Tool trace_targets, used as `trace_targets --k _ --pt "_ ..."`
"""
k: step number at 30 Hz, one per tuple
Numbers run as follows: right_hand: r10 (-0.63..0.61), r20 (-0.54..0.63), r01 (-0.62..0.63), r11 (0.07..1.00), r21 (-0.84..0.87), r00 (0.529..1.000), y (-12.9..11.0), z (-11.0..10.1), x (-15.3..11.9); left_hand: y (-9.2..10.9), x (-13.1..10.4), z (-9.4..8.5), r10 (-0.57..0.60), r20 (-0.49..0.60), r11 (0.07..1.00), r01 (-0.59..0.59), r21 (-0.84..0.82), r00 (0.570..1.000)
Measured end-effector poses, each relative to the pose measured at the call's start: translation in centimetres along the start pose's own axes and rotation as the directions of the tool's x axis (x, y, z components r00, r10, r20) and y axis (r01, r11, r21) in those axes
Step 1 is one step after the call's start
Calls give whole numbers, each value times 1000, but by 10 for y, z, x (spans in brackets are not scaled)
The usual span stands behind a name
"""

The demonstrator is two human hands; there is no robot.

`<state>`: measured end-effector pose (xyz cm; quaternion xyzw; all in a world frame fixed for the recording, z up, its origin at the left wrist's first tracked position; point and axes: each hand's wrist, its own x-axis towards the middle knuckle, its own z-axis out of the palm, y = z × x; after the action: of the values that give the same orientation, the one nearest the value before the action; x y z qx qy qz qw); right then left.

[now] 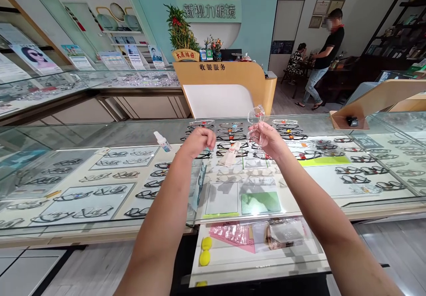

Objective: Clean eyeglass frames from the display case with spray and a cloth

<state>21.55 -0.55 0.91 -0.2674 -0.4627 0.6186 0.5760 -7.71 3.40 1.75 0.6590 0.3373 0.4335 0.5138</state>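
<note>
From where I stand, the clear glasses are up in the air above the glass counter, in the grasp of the person's right hand. Thumb and fingers pinch them about the middle, so they hang on end: one lens sits above the fingertips, the other shows below, partly behind the fingers, and the long axis runs roughly up and down instead of level. The left hand hovers over the counter at nearly the same height, wrist bent and fingers curled inward; I see nothing in it, though I cannot tell whether something small is tucked inside the curl. What matters most between the two is the sideways gap: the glasses lie to the right of the left fingers, clear of them and reaching a bit higher, while the right hand, already on them, is plainly the nearer. Under that gap a few paper packets lie slantwise, among rows of dark frames set out on the display. A small white bottle is tilted just to the left of the left hand. Closer to the person's body, a green card lies flat near the counter's edge, and below it is an open drawer with a yellow case of two round halves inside. Farther off, a person in a black shirt stands at the back.
</note>
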Motion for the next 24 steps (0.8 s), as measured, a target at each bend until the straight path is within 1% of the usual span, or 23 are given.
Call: trace_targets --k 1,2,3,4,5,6,7,8,9,10,11,12,13,15,16,17,18,20,21,22,24 --pt "-3 -1 3 1000 -7 1000 1 0 0 1 -2 4 -85 241 996 79 33 967" --pt "-5 1 5 1000 -12 1000 1 -1 0 3 -5 9 -160 428 987 135 90 890" --pt "-7 4 7 1000 -14 1000 2 -1 0 5 -6 13 -222 560 975 170 145 798" --pt "-8 7 8 1000 -14 1000 2 -1 0 6 -8 17 -269 651 963 193 188 710" --pt "-6 11 7 1000 -13 1000 2 -1 0 8 -9 21 -303 717 953 213 216 628" --pt "-4 13 4 1000 -11 1000 2 -1 0 8 -9 26 -326 764 944 231 235 557" --pt "-1 11 1 1000 -10 1000 2 0 0 8 -9 31 -343 797 937 247 248 497" --pt "2 8 -2 1000 -8 1000 1 0 0 7 -9 35 -355 820 930 258 261 449" --pt "5 5 -5 1000 -5 1000 1 1 0 6 -8 39 -368 835 924 261 279 410" --pt "9 4 -9 1000 -1 1000 0 2 0 4 -7 42 -386 839 917 258 303 384" --pt "11 4 -11 1000 7 1000 0 2 -1 2 -6 45 -407 832 909 252 331 377" --pt "13 7 -13 1000 17 1000 -1 3 -1 0 -5 47 -430 815 901 246 359 389" --pt "15 12 -15 999 29 1000 -1 3 -1 -1 -5 49 -448 790 894 237 382 419" --pt "15 20 -16 998 52 1000 -2 4 -1 -2 -5 53 -472 726 878 197 436 499" --pt "16 23 -17 998 60 1000 -2 4 -1 -2 -6 55 -499 685 855 169 491 531" --pt "16 25 -18 998 63 1000 -2 4 -1 -2 -7 57 -541 635 811 142 568 551" --pt "16 26 -18 998 62 1000 -2 4 -1 -1 -9 59 -592 578 750 122 650 561" --pt "17 26 -19 998 58 1000 -2 5 -1 -1 -13 64 -684 457 612 107 783 568" --pt "20 26 -21 998 59 999 -1 5 -1 -1 -15 67 -708 408 562 110 820 577" --pt "23 25 -25 998 62 999 -1 5 -1 -2 -17 70 -714 373 533 114 838 592" --pt "31 24 -32 997 71 999 0 4 -1 -3 -19 74 -704 337 512 117 851 625"
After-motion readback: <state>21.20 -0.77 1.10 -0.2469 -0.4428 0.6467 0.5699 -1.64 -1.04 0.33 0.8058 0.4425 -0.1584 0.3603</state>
